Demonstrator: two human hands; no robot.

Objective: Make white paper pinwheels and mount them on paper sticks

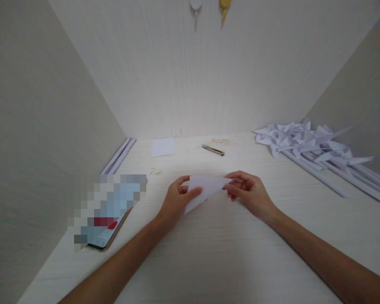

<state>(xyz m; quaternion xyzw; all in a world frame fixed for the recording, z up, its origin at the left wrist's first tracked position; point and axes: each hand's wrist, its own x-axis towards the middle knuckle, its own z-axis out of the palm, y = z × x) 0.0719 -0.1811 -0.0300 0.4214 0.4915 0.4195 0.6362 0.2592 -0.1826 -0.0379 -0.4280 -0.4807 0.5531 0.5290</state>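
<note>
A white sheet of paper, folded into a triangle, is held up over the table between both hands. My left hand pinches its left side, with the thumb lying flat on the near face and the fingers behind. At the pointed right corner, my right hand grips the paper between thumb and fingers. Beyond the hands lies a pair of small thread snips. A flat square of white paper rests farther back on the left.
Paper pinwheels on rolled paper sticks are heaped at the right. Two paper rolls lie along the left wall. A phone, partly blurred out, is left of my forearm. Small yellowish bits lie near the back wall.
</note>
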